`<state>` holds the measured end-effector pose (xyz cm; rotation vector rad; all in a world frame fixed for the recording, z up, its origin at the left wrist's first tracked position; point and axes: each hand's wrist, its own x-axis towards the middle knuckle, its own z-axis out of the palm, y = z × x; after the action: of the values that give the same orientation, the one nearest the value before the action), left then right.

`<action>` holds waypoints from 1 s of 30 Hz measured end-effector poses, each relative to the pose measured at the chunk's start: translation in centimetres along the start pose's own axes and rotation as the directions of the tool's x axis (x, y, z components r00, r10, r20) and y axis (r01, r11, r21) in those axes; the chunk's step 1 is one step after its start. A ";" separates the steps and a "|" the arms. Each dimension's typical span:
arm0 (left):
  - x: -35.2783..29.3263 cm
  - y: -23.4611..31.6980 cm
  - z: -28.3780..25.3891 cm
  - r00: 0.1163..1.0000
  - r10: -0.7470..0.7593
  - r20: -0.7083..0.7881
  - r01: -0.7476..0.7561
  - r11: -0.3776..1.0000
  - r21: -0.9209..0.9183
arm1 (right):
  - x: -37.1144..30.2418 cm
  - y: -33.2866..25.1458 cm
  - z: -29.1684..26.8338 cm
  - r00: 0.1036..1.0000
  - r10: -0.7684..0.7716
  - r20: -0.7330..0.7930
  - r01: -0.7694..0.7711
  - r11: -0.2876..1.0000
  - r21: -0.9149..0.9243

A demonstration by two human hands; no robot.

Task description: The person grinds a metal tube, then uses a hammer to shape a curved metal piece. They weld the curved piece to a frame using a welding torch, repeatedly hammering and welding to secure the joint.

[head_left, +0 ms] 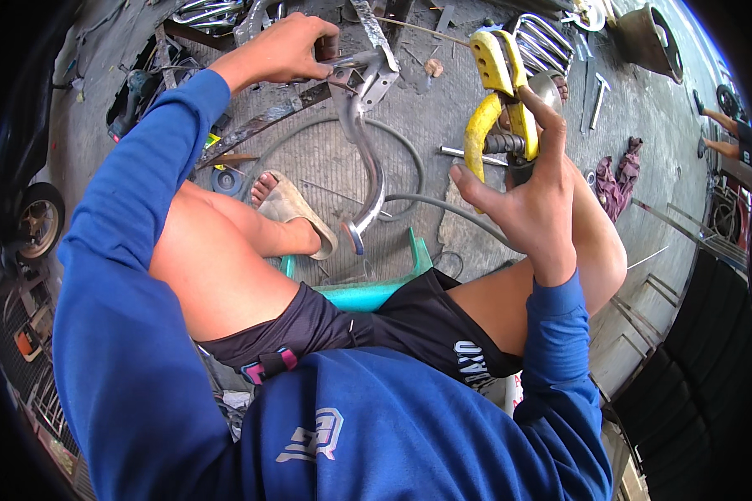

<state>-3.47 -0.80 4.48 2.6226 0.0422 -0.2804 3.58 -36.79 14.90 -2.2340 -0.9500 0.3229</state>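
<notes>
My left hand (286, 52) grips a metal bracket (366, 77) with holes in it, at the upper middle. A bent, shiny steel pipe (371, 159) curves down from the bracket toward my knees. In my right hand (530, 196) is a yellow welding electrode holder (491, 63), with a dark spring between its jaws. My thumb stands apart from it, while a forefinger lies along its lever; the other fingers are mostly hidden. A thin welding rod (426, 31) runs from the holder's tip leftward to near the flat bar (374, 32) above the bracket.
A grey cable (424, 171) loops over the concrete floor by my sandalled foot. I sit on a green stool (361, 296). Bent tubes (541, 46), a hammer (599, 100) and a purple rag (618, 178) lie to the right. A power tool (130, 104) is at left.
</notes>
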 end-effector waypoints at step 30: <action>-0.5 0.3 -0.3 1.000 0.007 -0.022 -0.006 1.000 0.015 | 1.8 0.5 0.1 0.983 0.184 -0.014 -0.180 0.974 0.140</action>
<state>-3.84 -0.89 4.96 2.6401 0.0393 -0.2508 5.08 -35.69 14.51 -2.1959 -0.6883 0.4265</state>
